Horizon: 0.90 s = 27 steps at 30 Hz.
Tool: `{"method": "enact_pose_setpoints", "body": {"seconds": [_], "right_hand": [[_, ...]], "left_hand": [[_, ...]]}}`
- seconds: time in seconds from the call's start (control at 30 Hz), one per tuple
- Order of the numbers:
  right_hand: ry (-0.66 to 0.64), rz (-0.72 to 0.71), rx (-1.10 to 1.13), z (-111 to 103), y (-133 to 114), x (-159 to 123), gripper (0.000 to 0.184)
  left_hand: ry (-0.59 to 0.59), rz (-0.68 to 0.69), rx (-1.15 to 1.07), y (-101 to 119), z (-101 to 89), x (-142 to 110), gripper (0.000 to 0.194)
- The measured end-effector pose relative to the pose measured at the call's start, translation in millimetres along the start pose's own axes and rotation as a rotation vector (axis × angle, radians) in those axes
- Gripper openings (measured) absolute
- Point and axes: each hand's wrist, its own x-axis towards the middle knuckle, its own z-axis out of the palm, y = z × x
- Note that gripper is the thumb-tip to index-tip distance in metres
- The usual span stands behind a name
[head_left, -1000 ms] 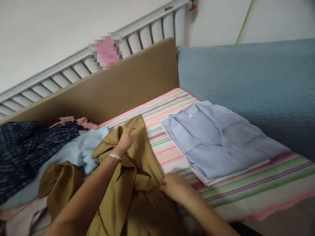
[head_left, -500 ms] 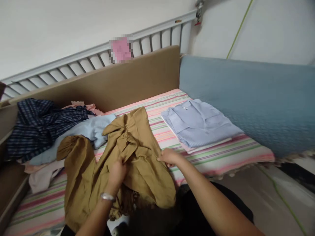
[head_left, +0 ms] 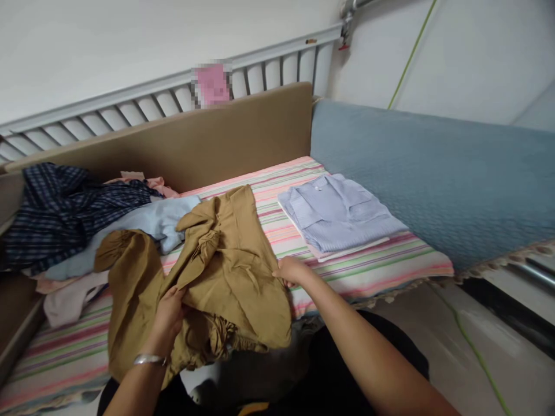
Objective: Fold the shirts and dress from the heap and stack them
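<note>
A mustard-brown garment with gathered cuffs and long sleeves [head_left: 243, 260] lies spread on the striped bed cover [head_left: 364, 271], its near end hanging over the front edge. My left hand [head_left: 170, 309], with a silver bracelet at the wrist, pinches a fold near the garment's middle. At its right edge, my right hand [head_left: 290, 271] grips the cloth between thumb and fingers. A folded light-blue striped shirt [head_left: 347, 214] rests to the right, on top of other folded pale clothes.
Loose clothes lie heaped at the left: a navy plaid shirt [head_left: 65, 214], a light-blue garment [head_left: 147, 222] and a pale pink one [head_left: 71, 300]. Behind runs a brown board [head_left: 225, 138] below a white radiator [head_left: 143, 107]. A blue padded panel [head_left: 425, 179] borders the right.
My left hand has moved left and slightly down, drawing a fold of the brown garment with it. The cloth at the middle looks flatter. My right hand stays at the garment's right edge.
</note>
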Motion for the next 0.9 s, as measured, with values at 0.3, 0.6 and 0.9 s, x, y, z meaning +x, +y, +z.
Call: {"method": "enact_pose_setpoints", "body": {"seconds": [0.3, 0.6, 0.9], "right_hand": [[-0.272, -0.102, 0.066, 6, 16, -13, 0.025], [-0.498, -0.123, 0.563, 17, 19, -49, 0.020], [-0.572, -0.189, 0.769, 17, 12, -59, 0.025]], "left_hand": [[-0.024, 0.102, -0.018, -38, 0.7, -87, 0.030], [-0.676, -0.221, 0.290, -78, 44.7, -157, 0.050], [-0.510, 0.182, 0.185, -60, 57.0, -155, 0.081]]}}
